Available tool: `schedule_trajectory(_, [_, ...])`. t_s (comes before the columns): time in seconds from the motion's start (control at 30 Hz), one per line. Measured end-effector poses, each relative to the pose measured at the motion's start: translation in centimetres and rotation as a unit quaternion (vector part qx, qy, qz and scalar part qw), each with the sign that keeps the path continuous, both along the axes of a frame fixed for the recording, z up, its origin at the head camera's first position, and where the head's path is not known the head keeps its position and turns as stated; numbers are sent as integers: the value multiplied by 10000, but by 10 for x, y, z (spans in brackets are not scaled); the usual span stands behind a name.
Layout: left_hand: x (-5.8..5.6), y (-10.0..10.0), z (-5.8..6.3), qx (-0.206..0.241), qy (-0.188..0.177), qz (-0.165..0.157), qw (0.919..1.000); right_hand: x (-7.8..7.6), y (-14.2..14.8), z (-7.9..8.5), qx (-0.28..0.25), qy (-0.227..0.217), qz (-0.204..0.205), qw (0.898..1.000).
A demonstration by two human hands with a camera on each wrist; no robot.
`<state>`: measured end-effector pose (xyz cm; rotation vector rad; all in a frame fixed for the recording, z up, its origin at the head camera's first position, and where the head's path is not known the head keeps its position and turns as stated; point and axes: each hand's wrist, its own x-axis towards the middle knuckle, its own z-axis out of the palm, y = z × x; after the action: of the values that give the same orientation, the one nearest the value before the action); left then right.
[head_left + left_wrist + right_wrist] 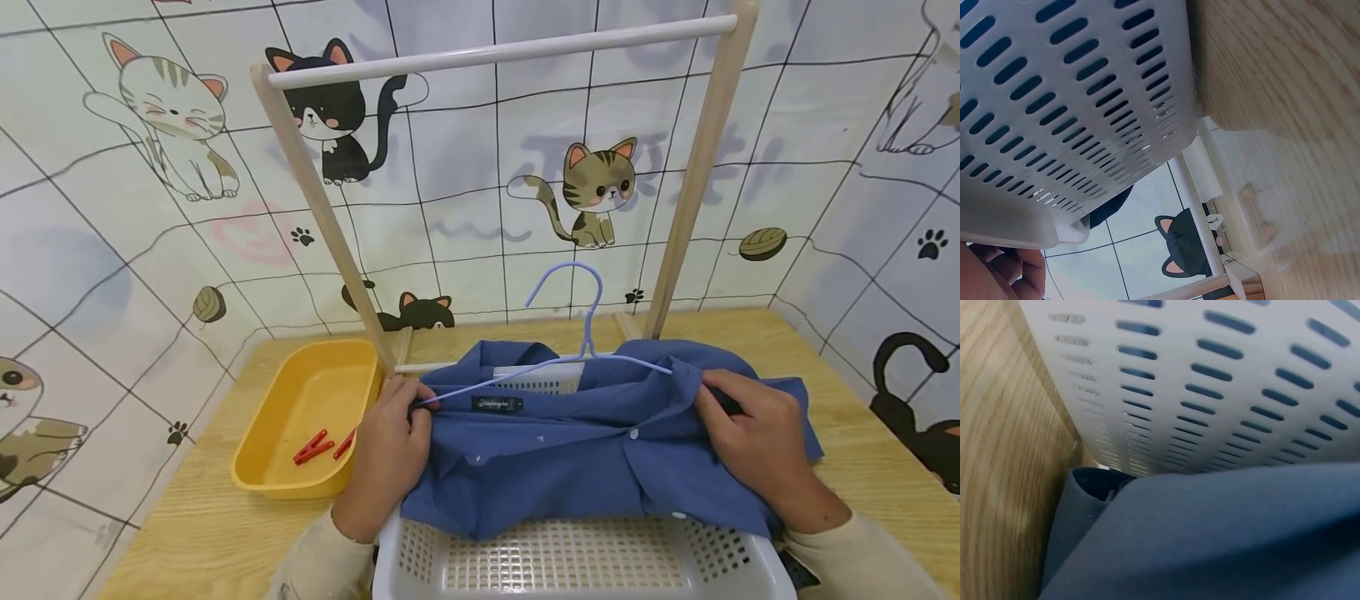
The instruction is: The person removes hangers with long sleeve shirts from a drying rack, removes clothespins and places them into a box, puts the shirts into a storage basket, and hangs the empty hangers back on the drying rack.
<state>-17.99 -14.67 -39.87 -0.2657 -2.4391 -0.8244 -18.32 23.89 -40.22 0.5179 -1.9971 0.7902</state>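
Note:
A blue button-up shirt [555, 475] lies draped over the white perforated basket [585, 583], its dark neck label facing up. Inside the collar opening is a light-blue hanger [588, 333], hook upward. My left hand [390, 446] pinches the shirt's left side at the hanger's left end. On the other side, my right hand [757, 442] pinches the cloth near the hanger's right end, which the fabric covers. In the left wrist view, the left fingers [1025, 275] show beside the basket rim. Blue cloth [1241, 531] fills the lower right wrist view, hiding the right hand.
Behind the basket stands a wooden rack with a white top bar [502, 54]. A yellow tray [255, 450] holding red clothespins [313, 447] sits to the left on the wooden table [187, 533]. A cat-patterned backdrop [465, 183] surrounds the table.

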Motion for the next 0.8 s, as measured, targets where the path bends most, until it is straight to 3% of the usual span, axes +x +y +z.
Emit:
schedule_trajectory(0.3, [-1, -1, -1, 86, -67, -29, 9999, 1, -1, 0, -16, -72, 21, 10000])
schedule_trajectory(0.53, [-4, -1, -1, 282, -157, -93, 9994, -4, 1, -4, -117, 282, 66, 9995])
schedule_trajectory(0.8, [-2, -4, -5, 522, -311, -30, 9981, -2, 0, -4, -568, -57, -12, 9984])
